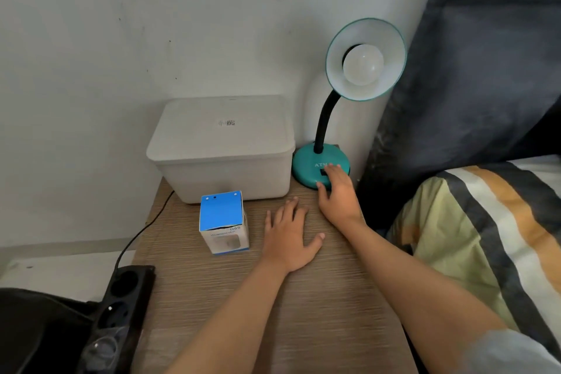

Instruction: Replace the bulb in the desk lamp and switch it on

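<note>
A teal desk lamp stands at the back right of the wooden table, its base (306, 165) beside the wall. Its black neck bends up to a round shade (391, 39) that faces me. A white bulb (362, 65) sits in the socket and gives no light. My right hand (338, 194) rests on the front of the base, fingertips over the black switch. My left hand (288, 234) lies flat and open on the table (273, 313), holding nothing. A blue and white bulb box (223, 222) stands upright just left of my left hand.
A white lidded storage box (223, 146) sits behind the bulb box, against the wall. A black power strip (121, 307) with its cable hangs off the table's left edge. A bed with a striped cover (485, 222) and a dark curtain (485, 70) close the right side.
</note>
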`<state>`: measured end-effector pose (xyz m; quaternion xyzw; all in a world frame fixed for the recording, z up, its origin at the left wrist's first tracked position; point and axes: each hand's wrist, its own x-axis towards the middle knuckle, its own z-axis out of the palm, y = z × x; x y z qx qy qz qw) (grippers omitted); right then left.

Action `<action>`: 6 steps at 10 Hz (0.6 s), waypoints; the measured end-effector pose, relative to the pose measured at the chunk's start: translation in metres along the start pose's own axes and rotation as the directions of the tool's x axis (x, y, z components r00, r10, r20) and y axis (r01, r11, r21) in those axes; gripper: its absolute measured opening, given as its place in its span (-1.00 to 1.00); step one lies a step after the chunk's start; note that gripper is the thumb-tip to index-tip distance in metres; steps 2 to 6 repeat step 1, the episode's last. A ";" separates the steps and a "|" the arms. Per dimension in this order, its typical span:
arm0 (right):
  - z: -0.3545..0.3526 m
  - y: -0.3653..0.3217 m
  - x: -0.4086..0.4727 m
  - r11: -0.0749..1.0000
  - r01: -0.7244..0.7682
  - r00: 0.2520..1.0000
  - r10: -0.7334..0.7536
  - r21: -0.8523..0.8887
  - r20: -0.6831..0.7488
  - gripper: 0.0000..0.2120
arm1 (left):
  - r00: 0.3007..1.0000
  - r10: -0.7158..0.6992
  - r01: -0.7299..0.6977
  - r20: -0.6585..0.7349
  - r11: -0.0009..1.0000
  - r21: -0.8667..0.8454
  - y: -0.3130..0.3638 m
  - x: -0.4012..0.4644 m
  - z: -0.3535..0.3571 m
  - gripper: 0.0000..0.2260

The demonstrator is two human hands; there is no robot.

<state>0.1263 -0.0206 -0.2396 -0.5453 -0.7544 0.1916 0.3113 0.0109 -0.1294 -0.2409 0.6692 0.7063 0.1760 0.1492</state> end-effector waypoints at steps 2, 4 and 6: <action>-0.005 -0.005 -0.002 0.996 -0.056 0.998 0.055 0.072 0.011 -0.54 | 0.996 -0.044 0.048 0.075 0.997 -0.054 0.000 0.004 -0.007 -0.40; -0.005 -0.005 -0.002 0.996 -0.056 0.998 0.055 0.072 0.011 -0.54 | 0.996 -0.044 0.048 0.075 0.997 -0.054 0.000 0.004 -0.007 -0.40; -0.005 -0.005 -0.002 0.996 -0.056 0.998 0.055 0.072 0.011 -0.54 | 0.996 -0.044 0.048 0.075 0.997 -0.054 0.000 0.004 -0.007 -0.40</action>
